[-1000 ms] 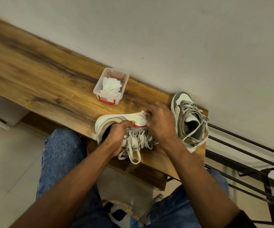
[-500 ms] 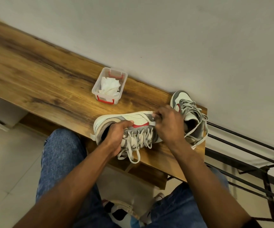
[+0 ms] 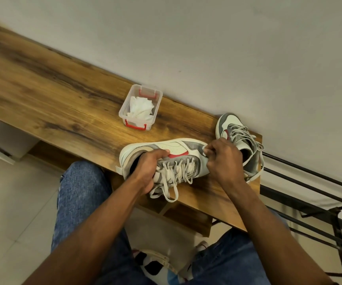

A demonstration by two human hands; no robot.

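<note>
A white and grey sneaker with a red mark [image 3: 176, 148] lies on its side near the front edge of the wooden bench [image 3: 53, 95], laces loose and facing me. My left hand [image 3: 147, 169] grips its ankle opening, thumb on the side panel. At the toe, my right hand [image 3: 225, 159] has its fingers curled and pinches a small white wad [image 3: 204, 150] against the shoe. The matching second sneaker [image 3: 246, 140] stands upright at the bench's right end, partly hidden behind my right hand.
A clear plastic box with red clips [image 3: 122, 109] holds crumpled white tissues [image 3: 140, 108] near the wall. A black metal rack [image 3: 309, 194] stands right of the bench. My knees in jeans are below the bench edge.
My right hand has slid right along the sneaker, from its middle to the toe. The left hand has kept its grip on the ankle opening.
</note>
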